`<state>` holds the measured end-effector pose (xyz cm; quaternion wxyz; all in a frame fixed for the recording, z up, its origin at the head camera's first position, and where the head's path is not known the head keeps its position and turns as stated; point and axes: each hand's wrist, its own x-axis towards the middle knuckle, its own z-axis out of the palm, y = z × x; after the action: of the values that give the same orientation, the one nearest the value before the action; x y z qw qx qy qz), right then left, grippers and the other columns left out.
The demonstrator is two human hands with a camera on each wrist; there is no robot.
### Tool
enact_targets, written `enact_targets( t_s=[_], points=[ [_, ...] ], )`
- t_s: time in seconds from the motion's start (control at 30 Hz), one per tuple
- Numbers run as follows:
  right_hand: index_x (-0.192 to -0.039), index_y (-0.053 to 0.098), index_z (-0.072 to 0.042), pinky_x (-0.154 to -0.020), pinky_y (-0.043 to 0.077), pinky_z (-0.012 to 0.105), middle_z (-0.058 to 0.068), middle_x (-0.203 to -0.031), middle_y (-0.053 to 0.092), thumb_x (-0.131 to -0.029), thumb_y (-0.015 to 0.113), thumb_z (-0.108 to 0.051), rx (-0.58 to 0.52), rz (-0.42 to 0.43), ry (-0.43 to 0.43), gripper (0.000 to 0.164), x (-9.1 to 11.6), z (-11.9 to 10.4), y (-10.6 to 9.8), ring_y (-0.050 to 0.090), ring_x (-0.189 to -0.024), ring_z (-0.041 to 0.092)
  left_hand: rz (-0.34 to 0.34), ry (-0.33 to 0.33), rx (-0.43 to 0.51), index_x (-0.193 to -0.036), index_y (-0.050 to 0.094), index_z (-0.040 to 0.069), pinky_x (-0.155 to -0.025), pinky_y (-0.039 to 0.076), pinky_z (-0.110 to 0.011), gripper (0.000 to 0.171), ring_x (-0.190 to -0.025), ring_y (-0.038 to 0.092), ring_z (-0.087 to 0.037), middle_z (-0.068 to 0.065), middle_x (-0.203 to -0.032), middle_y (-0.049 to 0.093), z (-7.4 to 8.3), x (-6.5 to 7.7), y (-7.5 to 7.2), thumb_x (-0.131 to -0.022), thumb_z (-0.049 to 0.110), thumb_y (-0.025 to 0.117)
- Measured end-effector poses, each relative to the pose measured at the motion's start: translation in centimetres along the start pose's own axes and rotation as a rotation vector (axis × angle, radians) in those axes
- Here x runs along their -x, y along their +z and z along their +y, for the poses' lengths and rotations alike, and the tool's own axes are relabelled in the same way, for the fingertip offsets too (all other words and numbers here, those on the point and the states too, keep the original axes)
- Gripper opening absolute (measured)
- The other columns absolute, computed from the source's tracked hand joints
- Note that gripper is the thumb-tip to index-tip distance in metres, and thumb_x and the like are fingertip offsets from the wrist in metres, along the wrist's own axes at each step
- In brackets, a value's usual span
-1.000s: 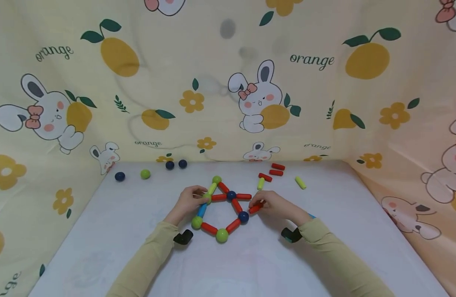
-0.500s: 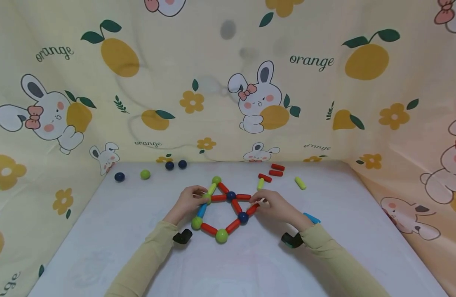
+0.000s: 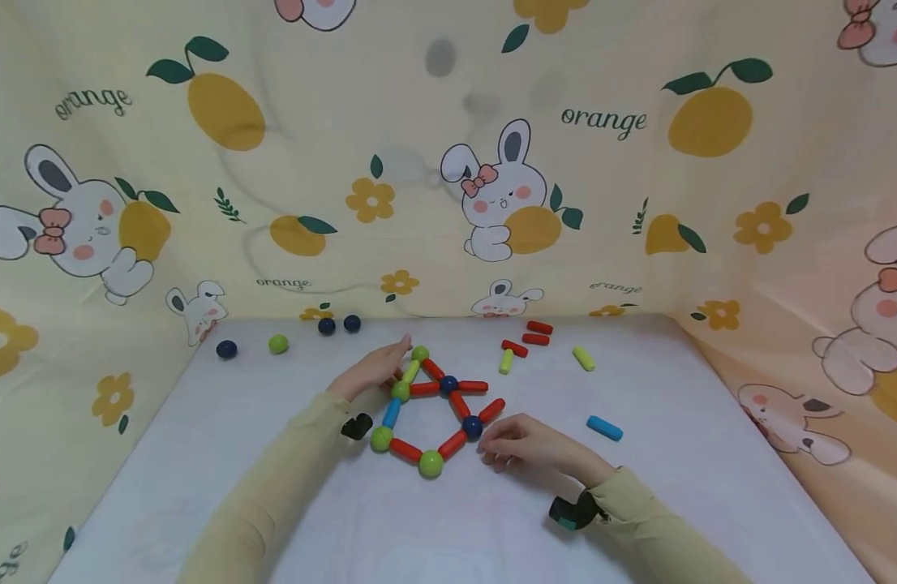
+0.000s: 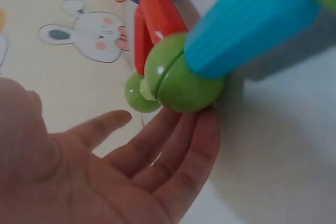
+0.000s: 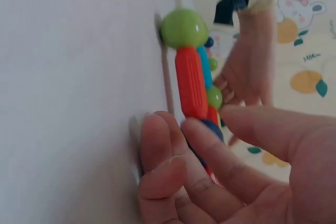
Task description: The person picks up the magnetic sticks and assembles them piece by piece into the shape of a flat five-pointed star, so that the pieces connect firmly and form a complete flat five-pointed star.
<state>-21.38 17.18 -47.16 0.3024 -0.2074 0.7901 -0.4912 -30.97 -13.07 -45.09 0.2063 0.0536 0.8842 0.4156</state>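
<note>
A flat frame of coloured rods and balls lies on the table. In the head view my left hand (image 3: 371, 371) reaches along its left side, fingers straight. In the left wrist view those fingertips lie against a green ball (image 4: 181, 74) with a blue rod (image 4: 252, 22) fixed to it. My right hand (image 3: 539, 444), fingers loosely bent and holding nothing, is beside the lower navy ball (image 3: 473, 427). From that ball a red rod (image 3: 493, 410) sticks out to the upper right, its outer end free. Another red rod (image 3: 474, 387) juts right from the upper navy ball (image 3: 448, 385).
Loose red rods (image 3: 536, 339) and a yellow-green rod (image 3: 506, 362) lie at the back right, another yellow-green rod (image 3: 583, 358) farther right. A blue rod (image 3: 605, 428) lies right of my right hand. Navy balls (image 3: 327, 326) and a green ball (image 3: 278, 344) rest back left.
My right hand has let go of the red rod, now on the lower navy ball, and moved nearer the front. The left hand has released the green ball and straightened its fingers, shifting back.
</note>
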Motion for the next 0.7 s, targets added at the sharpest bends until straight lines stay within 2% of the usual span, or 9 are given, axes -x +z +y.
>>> enact_targets(
  t_s=[0.1,0.2,0.37,0.47,0.57,0.67,0.7],
  points=[
    [-0.112,0.067,-0.002,-0.069,0.048,0.027,0.012,-0.095,0.069,-0.099,0.054,-0.028,-0.095,-0.011,0.045,0.032,-0.5,0.0,0.5,0.064,-0.08,0.026,-0.032,-0.014,-0.054,-0.146,0.038,0.016,-0.074,0.05,-0.036,0.077,-0.082,0.055,-0.026,-0.013,-0.094,0.058,0.4,-0.5,0.0,-0.094,0.069,0.017],
    [-0.11,0.067,-0.001,-0.07,0.048,0.027,0.013,-0.096,0.069,-0.101,0.049,-0.033,-0.142,-0.011,0.059,0.038,-0.8,0.1,0.6,0.065,-0.08,0.026,-0.059,-0.014,-0.087,-0.144,0.039,0.016,-0.068,0.049,-0.035,0.081,-0.079,0.053,-0.026,-0.014,-0.092,0.055,0.6,-1.0,0.0,-0.091,0.073,0.016],
    [-0.111,0.064,0.004,-0.072,0.052,0.029,0.017,-0.096,0.068,-0.103,0.042,-0.035,-0.168,0.024,0.058,0.046,-0.9,-0.2,0.4,0.066,-0.081,0.028,-0.081,-0.024,-0.09,-0.15,0.025,0.011,-0.067,0.052,-0.035,0.081,-0.076,0.057,-0.027,-0.016,-0.097,0.055,0.4,-0.7,-0.6,-0.094,0.069,0.016],
    [-0.113,0.062,0.005,-0.07,0.053,0.029,0.017,-0.096,0.067,-0.103,0.041,-0.033,-0.171,0.076,0.078,0.045,-0.9,-0.4,-0.1,0.066,-0.081,0.028,-0.055,-0.03,-0.094,-0.147,0.029,0.007,-0.068,0.053,-0.037,0.078,-0.075,0.059,-0.029,-0.017,-0.095,0.058,-0.1,-0.1,-1.2,-0.096,0.065,0.019],
    [-0.116,0.061,0.004,-0.072,0.051,0.029,0.017,-0.098,0.066,-0.103,0.04,-0.034,-0.17,0.123,0.097,0.045,-1.0,-0.4,-0.7,0.065,-0.082,0.029,-0.003,-0.02,-0.11,-0.131,0.045,0.003,-0.068,0.052,-0.036,0.074,-0.074,0.058,-0.028,-0.017,-0.089,0.059,-1.0,0.7,-1.6,-0.097,0.064,0.021],
    [-0.119,0.059,0.003,-0.075,0.05,0.03,0.015,-0.1,0.066,-0.103,0.041,-0.036,-0.159,0.159,0.112,0.046,-1.2,-0.3,-1.4,0.064,-0.085,0.028,0.051,-0.01,-0.11,-0.116,0.053,0.002,-0.068,0.049,-0.034,0.071,-0.075,0.056,-0.025,-0.013,-0.089,0.057,-2.2,1.6,-1.7,-0.097,0.064,0.023],
    [-0.12,0.059,0.003,-0.076,0.049,0.031,0.015,-0.1,0.066,-0.103,0.041,-0.036,-0.153,0.172,0.119,0.047,-1.4,-0.3,-1.6,0.064,-0.086,0.028,0.063,-0.007,-0.083,-0.112,0.054,0.001,-0.068,0.049,-0.033,0.07,-0.076,0.056,-0.024,-0.013,-0.09,0.057,-2.5,1.9,-1.7,-0.098,0.062,0.023]
  ],
)
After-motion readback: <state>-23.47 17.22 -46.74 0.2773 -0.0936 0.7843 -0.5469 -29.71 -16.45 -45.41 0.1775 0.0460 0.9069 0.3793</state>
